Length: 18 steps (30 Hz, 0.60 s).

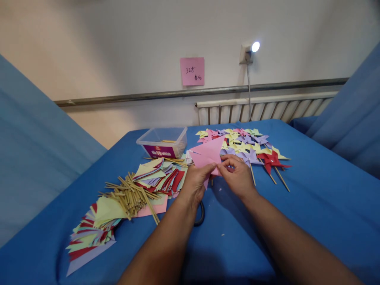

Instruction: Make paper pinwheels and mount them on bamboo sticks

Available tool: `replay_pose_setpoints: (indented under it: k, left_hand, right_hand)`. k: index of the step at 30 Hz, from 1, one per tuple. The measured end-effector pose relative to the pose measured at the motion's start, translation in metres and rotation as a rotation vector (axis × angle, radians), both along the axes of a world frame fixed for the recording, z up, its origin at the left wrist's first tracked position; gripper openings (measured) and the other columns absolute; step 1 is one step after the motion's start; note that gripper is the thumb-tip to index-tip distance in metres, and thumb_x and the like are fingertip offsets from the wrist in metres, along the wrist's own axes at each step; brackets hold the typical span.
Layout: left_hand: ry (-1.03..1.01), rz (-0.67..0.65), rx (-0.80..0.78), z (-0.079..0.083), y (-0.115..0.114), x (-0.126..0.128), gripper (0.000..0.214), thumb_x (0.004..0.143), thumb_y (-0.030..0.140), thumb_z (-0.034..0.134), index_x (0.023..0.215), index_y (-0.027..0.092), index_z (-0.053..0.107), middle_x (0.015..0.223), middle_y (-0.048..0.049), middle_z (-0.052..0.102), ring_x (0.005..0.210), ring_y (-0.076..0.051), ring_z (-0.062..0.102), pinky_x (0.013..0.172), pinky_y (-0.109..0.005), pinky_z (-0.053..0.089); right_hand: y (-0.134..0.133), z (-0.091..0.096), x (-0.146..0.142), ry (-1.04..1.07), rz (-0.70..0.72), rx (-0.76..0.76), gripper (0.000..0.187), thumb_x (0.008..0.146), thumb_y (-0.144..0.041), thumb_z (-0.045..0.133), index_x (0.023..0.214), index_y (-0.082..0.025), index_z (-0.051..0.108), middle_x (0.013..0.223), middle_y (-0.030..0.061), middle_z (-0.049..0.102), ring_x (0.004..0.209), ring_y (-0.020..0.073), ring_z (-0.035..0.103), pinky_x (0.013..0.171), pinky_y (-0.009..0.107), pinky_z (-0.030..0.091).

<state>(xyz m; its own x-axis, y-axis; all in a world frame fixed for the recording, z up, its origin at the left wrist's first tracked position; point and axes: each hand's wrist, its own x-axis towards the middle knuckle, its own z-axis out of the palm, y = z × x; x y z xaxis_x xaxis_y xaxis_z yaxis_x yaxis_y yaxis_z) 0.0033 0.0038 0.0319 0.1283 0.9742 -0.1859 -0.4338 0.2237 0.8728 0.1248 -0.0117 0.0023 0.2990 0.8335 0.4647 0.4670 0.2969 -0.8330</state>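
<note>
A pink paper sheet (209, 152) with slits cut in it is held up above the blue table. My left hand (196, 180) grips its lower left part, thumb on top. At the sheet's lower right, my right hand (237, 174) pinches the paper's edge between thumb and fingers. Below my left wrist shows a black loop handle (200, 215), partly hidden by the forearm. Finished paper pinwheels (249, 156) on sticks lie just behind and to the right of my hands, in yellow, purple, pink, red and green.
On the left lie a pile of thin wooden sticks (132, 196), stacked coloured papers (162, 176) and a fanned paper stack (92, 233). A clear plastic box (162, 141) holding sticks stands behind them. Blue curtains (38, 158) hang at both sides; a radiator (264, 109) is behind.
</note>
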Motion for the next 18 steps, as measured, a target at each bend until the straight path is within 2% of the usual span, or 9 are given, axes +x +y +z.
replay_pose_setpoints:
  k: [18]
  left_hand:
    - [0.037,0.011,0.004,-0.0033,0.0017,-0.0011,0.043,0.044,0.02,0.085,0.084,0.011,0.071,0.075,-0.0066,0.071,0.059,-0.016,0.062,0.054,-0.026,0.047]
  right_hand:
    - [0.0012,-0.0016,0.0007,0.005,0.005,-0.001,0.015,0.075,-0.032,0.067,0.063,-0.025,0.066,0.097,0.0042,0.07,0.097,0.0243,0.062,0.084,0.042,0.049]
